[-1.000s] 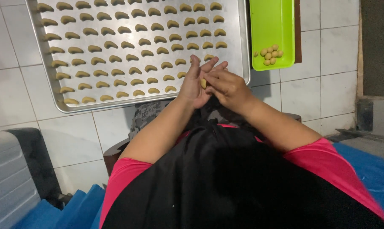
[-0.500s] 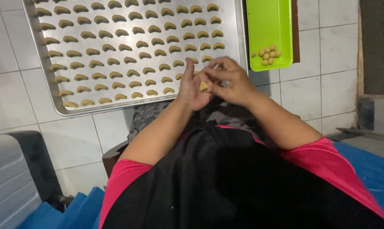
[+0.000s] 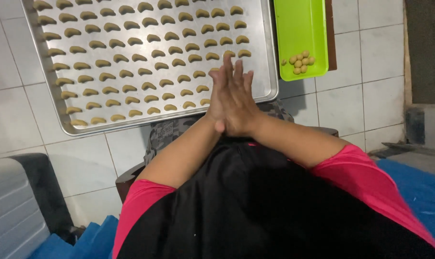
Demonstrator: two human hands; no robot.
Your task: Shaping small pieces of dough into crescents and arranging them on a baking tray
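The right hand (image 3: 239, 103) and the left hand (image 3: 216, 98) are pressing flat together, palm to palm, fingers straight and pointing away from the body toward the metal baking tray (image 3: 268, 72). By the look of it, a piece of dough is being rolled between the palms; the dough itself is hidden, so I cannot tell its shape or which way it is lying, though the palms are most likely working it into a short log along the line of the fingers.

Just beyond the fingertips, the tray is carrying rows of small crescent dough pieces (image 3: 145, 60), each one lying with its long axis roughly across the tray and its 2 tips curving down toward the person. Bare tray is showing right of the fingertips, at the near corner.

Further right of the hands, the green plastic tray (image 3: 301, 33) is holding a small cluster of dough balls (image 3: 300, 62).

The next move seems to call for parting the palms, bending the log into a crescent and laying it gently, in line with its neighbours.
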